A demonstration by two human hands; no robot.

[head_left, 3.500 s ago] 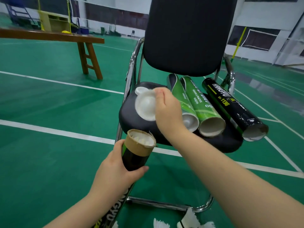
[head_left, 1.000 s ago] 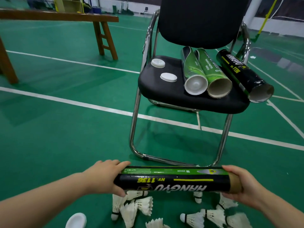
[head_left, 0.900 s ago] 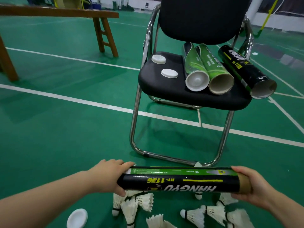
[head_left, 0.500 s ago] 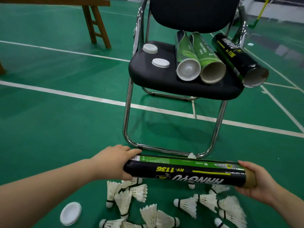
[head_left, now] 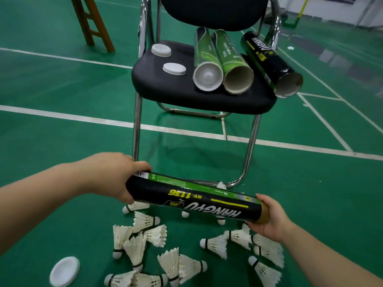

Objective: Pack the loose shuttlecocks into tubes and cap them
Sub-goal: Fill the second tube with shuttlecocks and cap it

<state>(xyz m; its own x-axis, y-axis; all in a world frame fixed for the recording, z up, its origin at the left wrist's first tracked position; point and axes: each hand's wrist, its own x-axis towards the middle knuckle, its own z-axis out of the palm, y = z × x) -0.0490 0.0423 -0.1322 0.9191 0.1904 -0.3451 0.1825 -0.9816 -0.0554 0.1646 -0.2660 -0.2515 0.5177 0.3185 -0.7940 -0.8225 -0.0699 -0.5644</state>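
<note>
I hold a black and green shuttlecock tube [head_left: 194,200] level above the floor. My left hand [head_left: 116,179] grips its left end and my right hand [head_left: 271,219] cups its brown right end. Several loose white shuttlecocks [head_left: 143,235] lie scattered on the green floor beneath it. A white cap [head_left: 64,271] lies on the floor at the lower left. On the chair seat [head_left: 165,88] rest two white caps [head_left: 174,68], a capped green tube [head_left: 205,65], an open green tube [head_left: 232,65] and an open black tube [head_left: 269,63].
The black chair stands on chrome legs [head_left: 136,129] just beyond the tube. A wooden bench leg [head_left: 93,23] is at the upper left. White court lines [head_left: 62,116] cross the green floor.
3.5 s ago I held the tube upright at the chair with a cap in my right hand. Now the tube lies level in both hands, low over the shuttlecocks, tilting slightly down to the right.
</note>
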